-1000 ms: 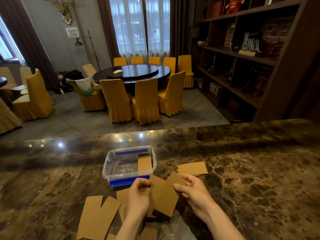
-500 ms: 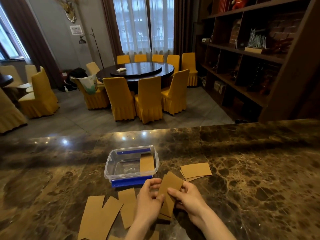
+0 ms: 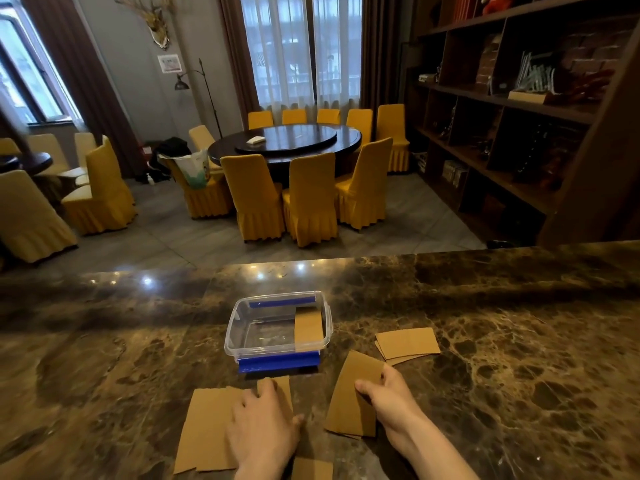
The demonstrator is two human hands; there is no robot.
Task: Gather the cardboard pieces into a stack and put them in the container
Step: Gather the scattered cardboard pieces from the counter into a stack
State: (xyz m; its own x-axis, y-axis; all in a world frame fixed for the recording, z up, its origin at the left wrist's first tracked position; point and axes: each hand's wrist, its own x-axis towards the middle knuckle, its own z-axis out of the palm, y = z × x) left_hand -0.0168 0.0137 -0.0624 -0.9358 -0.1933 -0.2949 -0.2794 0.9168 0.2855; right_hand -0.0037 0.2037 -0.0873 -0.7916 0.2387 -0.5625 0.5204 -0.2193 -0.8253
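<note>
Head view: we are pinching a cardboard stack (image 3: 353, 400) in the right hand (image 3: 388, 398); the left hand (image 3: 265, 427) is lying open, grip empty, on cardboard pieces (image 3: 207, 427) near the tabletop's (image 3: 502, 341) front edge.

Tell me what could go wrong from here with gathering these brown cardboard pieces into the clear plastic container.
1. The right hand pinches its small stack of brown cardboard pieces by one edge only; the pieces already look fanned and might slide apart.
2. The left hand presses flat on loose cardboard pieces lying flat on the glossy marble counter; they may skid rather than lift.
3. The separate cardboard pile right of the clear plastic container could be overlooked.
</note>
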